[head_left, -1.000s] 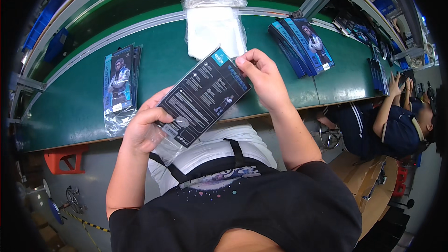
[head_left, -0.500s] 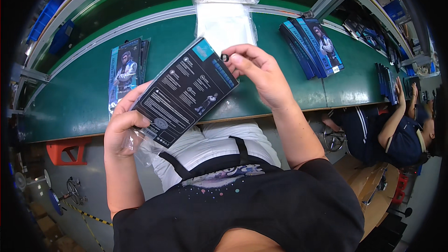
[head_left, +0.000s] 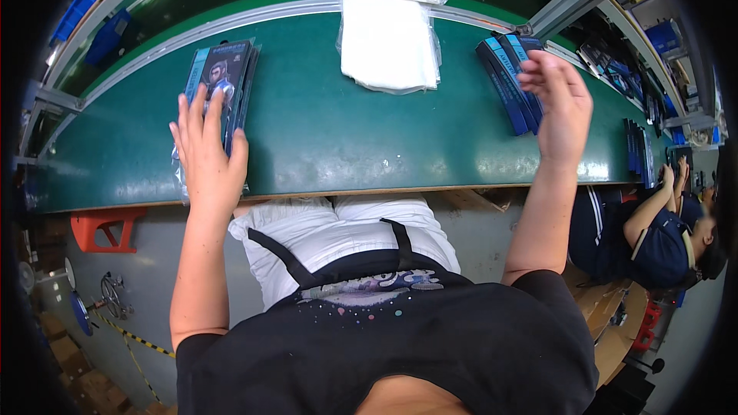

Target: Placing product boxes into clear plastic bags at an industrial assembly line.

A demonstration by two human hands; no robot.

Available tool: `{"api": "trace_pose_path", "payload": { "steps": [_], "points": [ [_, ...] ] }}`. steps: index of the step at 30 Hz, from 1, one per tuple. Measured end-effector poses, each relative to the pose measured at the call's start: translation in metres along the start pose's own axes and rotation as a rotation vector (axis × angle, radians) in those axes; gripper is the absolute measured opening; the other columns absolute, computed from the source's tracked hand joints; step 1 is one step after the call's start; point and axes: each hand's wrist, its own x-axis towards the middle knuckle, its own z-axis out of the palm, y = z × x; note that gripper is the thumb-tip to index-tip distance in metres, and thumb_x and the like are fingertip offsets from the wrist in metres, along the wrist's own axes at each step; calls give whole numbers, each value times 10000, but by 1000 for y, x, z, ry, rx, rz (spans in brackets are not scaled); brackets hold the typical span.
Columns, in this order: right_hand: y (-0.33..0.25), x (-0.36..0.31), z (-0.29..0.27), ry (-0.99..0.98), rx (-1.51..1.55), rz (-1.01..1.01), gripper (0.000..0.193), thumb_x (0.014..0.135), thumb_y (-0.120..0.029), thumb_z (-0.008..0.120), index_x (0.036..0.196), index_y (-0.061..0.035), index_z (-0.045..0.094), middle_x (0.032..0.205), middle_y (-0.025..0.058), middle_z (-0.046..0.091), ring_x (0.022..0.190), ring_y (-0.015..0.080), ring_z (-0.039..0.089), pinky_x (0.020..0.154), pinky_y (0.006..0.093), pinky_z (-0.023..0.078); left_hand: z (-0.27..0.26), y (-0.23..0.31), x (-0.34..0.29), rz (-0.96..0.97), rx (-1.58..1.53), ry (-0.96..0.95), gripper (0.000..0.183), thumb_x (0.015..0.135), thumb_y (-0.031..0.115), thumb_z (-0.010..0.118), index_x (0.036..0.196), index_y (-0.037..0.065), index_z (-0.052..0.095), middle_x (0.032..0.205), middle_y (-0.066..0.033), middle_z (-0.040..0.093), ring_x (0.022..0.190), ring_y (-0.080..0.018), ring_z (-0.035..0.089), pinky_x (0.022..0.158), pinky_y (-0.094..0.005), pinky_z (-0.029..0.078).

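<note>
Fingers spread, my left hand [head_left: 206,150] lies flat on top of a small stack of dark flat boxes [head_left: 220,61] at the left of the table. The top box shows a printed figure and a light-blue band, and clear plastic film surrounds it. My right hand [head_left: 567,107] is over a second pile of dark-blue boxes [head_left: 503,84] at the right. Its fingers are bent but apart, with nothing seen in them, and it covers part of that pile. I cannot tell whether the fingertips touch a box.
A stack of clear-and-white plastic bags [head_left: 388,42] lies at the back middle of the green table [head_left: 323,138]. Farther right stand more dark boxes [head_left: 636,146], near another person's hands [head_left: 675,173]. A red stool [head_left: 108,230] is below the table's left end.
The box that both hands held is out of them; my left hand now rests on the left stack. My right hand has moved right, to the other pile.
</note>
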Motion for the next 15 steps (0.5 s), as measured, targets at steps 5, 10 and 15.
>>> {"api": "trace_pose_path", "payload": {
  "steps": [5,10,15],
  "points": [
    [8,34,-43,123,-885,-266,636,748,-408,754,1226,-33,567,1151,181,587,1060,257,561,939,346,416,-7,49,22,188,-196,46,478,814,98,602,1283,79,513,1431,-125,384,1382,-357,255,1118,-537,164],
    [37,25,-61,-125,-1264,-29,939,633,-583,758,1352,-60,456,1306,235,480,1208,363,471,1013,440,365,5,83,38,320,-278,9,457,788,178,693,1221,110,565,1413,-127,396,1369,-338,278,1109,-544,195],
    [44,18,-61,-44,-1322,-45,854,675,-577,729,1335,-92,487,1319,209,480,1209,355,475,1011,448,358,3,9,47,-312,195,-94,949,670,383,777,1446,115,302,1437,-286,287,1338,-474,257,1056,-611,220]
  ]
}}
